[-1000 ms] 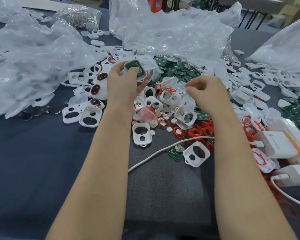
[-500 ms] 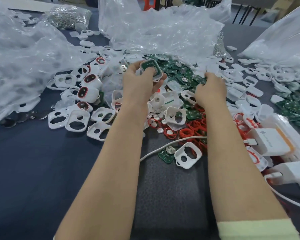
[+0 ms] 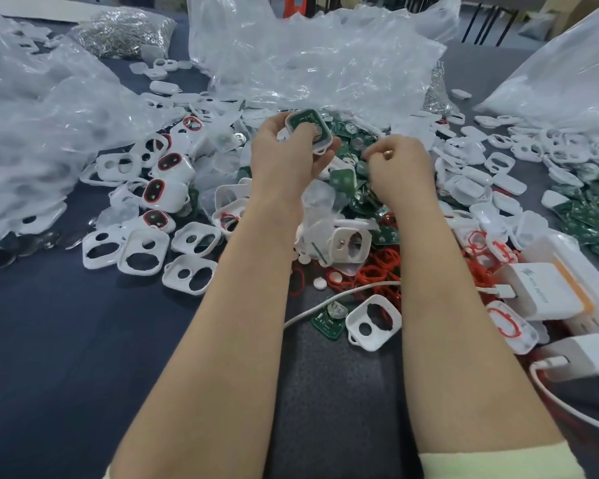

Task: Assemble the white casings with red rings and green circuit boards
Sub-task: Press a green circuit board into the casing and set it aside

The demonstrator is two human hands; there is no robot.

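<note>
Your left hand (image 3: 284, 157) is raised over the heap, fingers and thumb curled round one white casing (image 3: 325, 144). A green board (image 3: 303, 121) is seated in the casing, face toward you, with your thumb on it. Your right hand (image 3: 400, 167) is just beside it on the right, fingers curled in above the loose boards (image 3: 343, 178); you cannot tell whether they pinch anything. Red rings (image 3: 377, 271) lie tangled nearer you, partly under your right forearm. Empty casings (image 3: 142, 252) lie left of your left forearm on the dark worktop (image 3: 66, 340), and ringed casings (image 3: 159, 191) lie just beyond them. A white cable (image 3: 325, 300) passes under your right forearm toward the charger (image 3: 540, 292). Clear bags (image 3: 308, 57) are heaped behind the parts.
</note>
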